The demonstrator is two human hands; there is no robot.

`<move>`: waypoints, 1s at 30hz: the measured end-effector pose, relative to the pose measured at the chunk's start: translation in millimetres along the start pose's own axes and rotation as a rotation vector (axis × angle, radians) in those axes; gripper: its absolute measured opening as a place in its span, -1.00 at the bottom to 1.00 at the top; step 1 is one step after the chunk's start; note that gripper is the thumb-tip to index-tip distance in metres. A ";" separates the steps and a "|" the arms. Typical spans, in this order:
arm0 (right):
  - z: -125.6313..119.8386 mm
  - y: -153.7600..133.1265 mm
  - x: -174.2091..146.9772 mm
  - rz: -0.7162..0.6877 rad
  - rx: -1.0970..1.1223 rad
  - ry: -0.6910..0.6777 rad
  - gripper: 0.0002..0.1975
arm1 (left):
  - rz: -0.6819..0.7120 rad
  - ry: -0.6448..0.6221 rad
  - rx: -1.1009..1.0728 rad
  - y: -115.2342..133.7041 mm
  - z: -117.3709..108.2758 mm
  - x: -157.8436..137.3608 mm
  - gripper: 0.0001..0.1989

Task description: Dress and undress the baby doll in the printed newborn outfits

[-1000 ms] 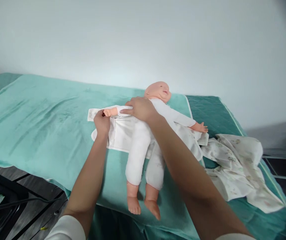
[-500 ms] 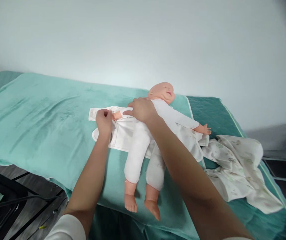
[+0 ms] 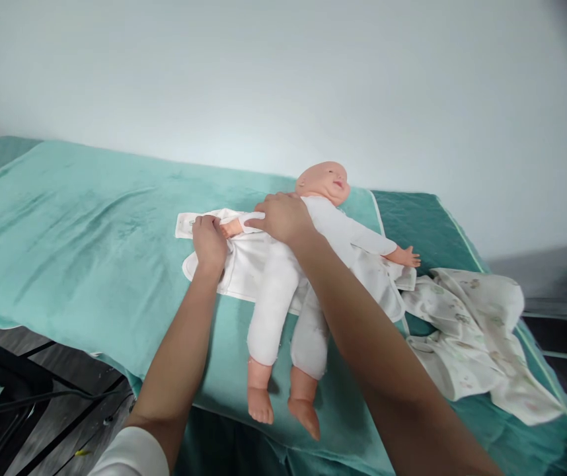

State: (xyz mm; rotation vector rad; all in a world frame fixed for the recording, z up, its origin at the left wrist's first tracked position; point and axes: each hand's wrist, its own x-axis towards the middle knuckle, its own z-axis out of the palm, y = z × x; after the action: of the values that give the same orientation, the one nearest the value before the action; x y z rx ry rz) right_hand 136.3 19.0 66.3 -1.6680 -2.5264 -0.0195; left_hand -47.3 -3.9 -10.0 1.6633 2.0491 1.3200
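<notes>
Apparently for steadiness, the right hand (image 3: 283, 217) holds the baby doll (image 3: 330, 221) by one arm above the white garment (image 3: 246, 261); the left hand (image 3: 209, 239) curls nearby, its grip hidden.

The doll (image 3: 334, 226) has shifted slightly to the right. The left hand (image 3: 209, 242), previously behind the doll hand (image 3: 232, 228), now partly covers it.
</notes>
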 end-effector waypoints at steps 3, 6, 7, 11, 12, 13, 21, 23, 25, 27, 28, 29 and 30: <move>-0.2 0.0 -1.0 0.008 -0.010 0.009 -0.46 | -0.002 0.045 -0.068 2.3 -1.4 -1.5 -0.82; -0.2 -2.4 -0.6 0.013 -0.021 0.022 -0.47 | 0.023 0.036 -0.105 6.7 -1.4 -5.0 -0.82; 0.3 -4.0 0.1 0.015 -0.026 0.025 -0.46 | 0.047 0.023 -0.116 8.7 -0.5 -6.7 -0.82; 6.0 -13.3 5.4 0.007 -0.057 0.053 -0.44 | 0.187 -0.056 -0.165 15.6 6.6 -13.3 -0.84; 7.8 -15.5 6.8 0.003 -0.062 0.059 -0.46 | 0.215 -0.073 -0.175 16.1 8.2 -14.2 -0.84; 9.3 -17.4 8.1 -0.001 -0.065 0.065 -0.49 | 0.233 -0.083 -0.180 15.9 9.4 -14.7 -0.84; -6.1 -1.7 -4.8 0.075 0.171 0.140 -0.56 | 0.120 -0.043 -0.044 10.0 4.8 -15.1 -0.89; -7.1 16.5 -20.7 0.117 0.318 0.236 -0.61 | 0.077 -0.061 0.016 11.6 3.4 -16.2 -0.83; -0.6 39.0 -43.5 0.182 0.438 0.399 -0.65 | 0.039 -0.087 0.067 13.7 2.4 -16.9 -0.84; 11.5 61.0 -70.8 0.344 0.512 0.587 -0.64 | 0.030 -0.089 0.068 15.8 1.4 -17.4 -0.87; 18.0 70.0 -84.6 0.469 0.535 0.655 -0.61 | 0.037 -0.077 0.050 16.7 0.6 -17.8 -0.87; 23.9 77.0 -97.6 0.570 0.542 0.670 -0.56 | 0.046 -0.066 0.021 17.7 -0.2 -18.5 -0.88; 28.6 81.8 -108.9 0.639 0.549 0.639 -0.51 | 0.053 -0.063 -0.015 18.9 -1.3 -19.6 -0.88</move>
State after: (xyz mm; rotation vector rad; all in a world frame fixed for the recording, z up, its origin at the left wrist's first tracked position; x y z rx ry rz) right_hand 251.1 -46.3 22.5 -1.7610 -1.3261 0.1545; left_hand -28.2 -21.9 -2.8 1.7416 1.9679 1.2785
